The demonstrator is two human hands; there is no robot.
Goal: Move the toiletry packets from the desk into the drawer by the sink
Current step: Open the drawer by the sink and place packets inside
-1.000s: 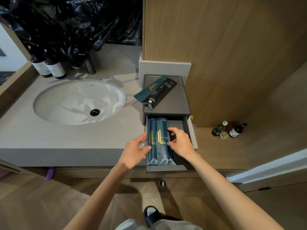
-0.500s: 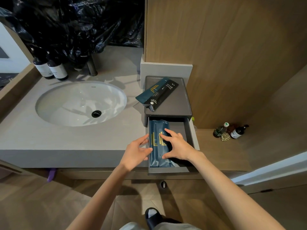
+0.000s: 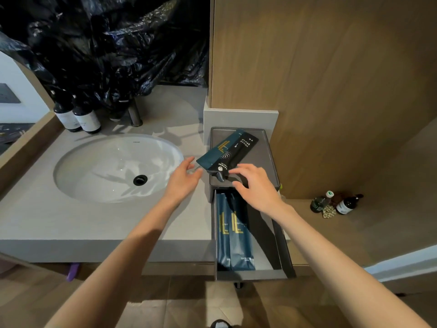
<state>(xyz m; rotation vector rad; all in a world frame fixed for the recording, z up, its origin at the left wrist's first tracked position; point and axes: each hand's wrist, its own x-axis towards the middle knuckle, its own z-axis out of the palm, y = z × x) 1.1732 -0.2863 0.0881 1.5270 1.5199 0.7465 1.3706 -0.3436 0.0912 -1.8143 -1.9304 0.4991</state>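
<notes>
The grey drawer (image 3: 279, 247) stands pulled out beside the sink. Two dark blue packets (image 3: 234, 235) with gold marks lie side by side along its left half. On the grey tray top (image 3: 264, 159) above it lie a black toothbrush packet (image 3: 238, 153) and a teal packet (image 3: 216, 151) under it, both slanted. My right hand (image 3: 254, 183) hovers with spread fingers just at the black packet's near end, holding nothing. My left hand (image 3: 185, 178) is open over the counter, just left of the teal packet's corner.
A white oval sink (image 3: 113, 166) fills the grey counter (image 3: 47, 223) to the left. Two dark bottles (image 3: 78, 117) and a tap stand behind it under black plastic sheeting. Small bottles (image 3: 338, 203) sit on the wooden shelf at the right. A wood panel rises behind the tray.
Both hands have left the blue packets in the drawer and moved up and away from me, to the packets on the tray top. The two blue packets stay in the drawer.
</notes>
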